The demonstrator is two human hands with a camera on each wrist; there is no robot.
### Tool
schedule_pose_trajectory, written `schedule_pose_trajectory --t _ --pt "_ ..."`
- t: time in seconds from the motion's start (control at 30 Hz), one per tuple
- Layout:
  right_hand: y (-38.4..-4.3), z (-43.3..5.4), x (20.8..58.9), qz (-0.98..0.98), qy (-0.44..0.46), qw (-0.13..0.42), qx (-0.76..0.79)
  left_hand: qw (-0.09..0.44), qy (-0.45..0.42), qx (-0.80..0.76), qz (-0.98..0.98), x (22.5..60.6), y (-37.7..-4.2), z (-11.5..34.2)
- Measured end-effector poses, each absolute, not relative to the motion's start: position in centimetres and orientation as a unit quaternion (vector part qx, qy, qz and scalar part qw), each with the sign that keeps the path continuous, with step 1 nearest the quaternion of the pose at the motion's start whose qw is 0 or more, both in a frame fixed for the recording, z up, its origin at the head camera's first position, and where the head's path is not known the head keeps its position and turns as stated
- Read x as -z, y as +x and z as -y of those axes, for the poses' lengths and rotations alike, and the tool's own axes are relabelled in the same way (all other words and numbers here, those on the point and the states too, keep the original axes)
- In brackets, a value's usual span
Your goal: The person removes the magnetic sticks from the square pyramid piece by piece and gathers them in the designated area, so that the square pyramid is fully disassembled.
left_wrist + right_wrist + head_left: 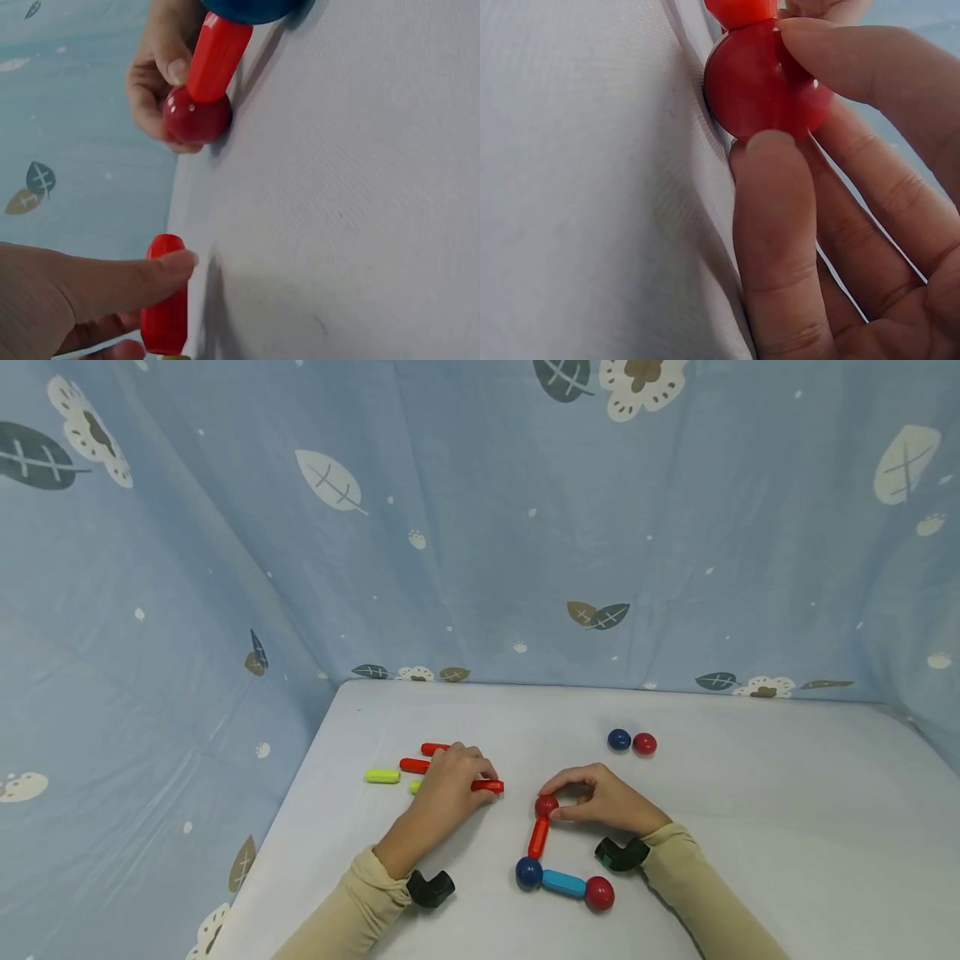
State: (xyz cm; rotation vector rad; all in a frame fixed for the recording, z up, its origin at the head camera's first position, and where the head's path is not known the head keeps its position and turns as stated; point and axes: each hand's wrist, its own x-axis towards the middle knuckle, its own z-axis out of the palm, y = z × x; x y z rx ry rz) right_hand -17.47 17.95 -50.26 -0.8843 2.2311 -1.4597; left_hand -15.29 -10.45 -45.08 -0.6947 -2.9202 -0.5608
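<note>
My left hand (450, 781) pinches a red stick (165, 307) between thumb and fingers, a little above the white table. Under and beyond that hand lie more red sticks (414, 766) and a yellow-green stick (382, 776), partly covered. My right hand (603, 797) holds a red ball (757, 82) between thumb and fingertips. This ball sits on one end of another red stick (538, 837), whose other end meets a dark blue ball (528, 872). From the blue ball a light blue stick (563, 883) runs to a second red ball (599, 893), forming an L shape.
A blue ball (618, 740) and a red ball (645, 743) lie side by side farther back on the white table (787, 793). Patterned blue cloth (480, 527) hangs behind and at the sides. Black wrist pieces (431, 889) stick out beside both sleeves.
</note>
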Motion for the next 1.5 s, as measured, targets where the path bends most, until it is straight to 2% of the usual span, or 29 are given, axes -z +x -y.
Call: schedule_pose_trajectory --t 0.3,1.03,1.2,1.5 --pt "-17.3 -17.8 50.0 -0.774 -0.307 0.176 0.526 0.038 -0.221 0.161 0.961 45.5 -15.4 10.5" --pt "-17.3 -17.8 49.9 -0.779 -0.306 0.17 0.52 0.077 -0.246 0.159 0.953 45.5 -14.8 9.9" --pt "-17.3 -17.8 49.9 -0.781 -0.309 0.161 0.519 0.027 -0.256 0.222 0.941 45.2 -14.0 8.9" --pt "-17.3 -17.9 50.1 -0.773 -0.326 0.15 0.523 -0.134 -0.239 0.314 0.909 46.0 -12.6 7.3"
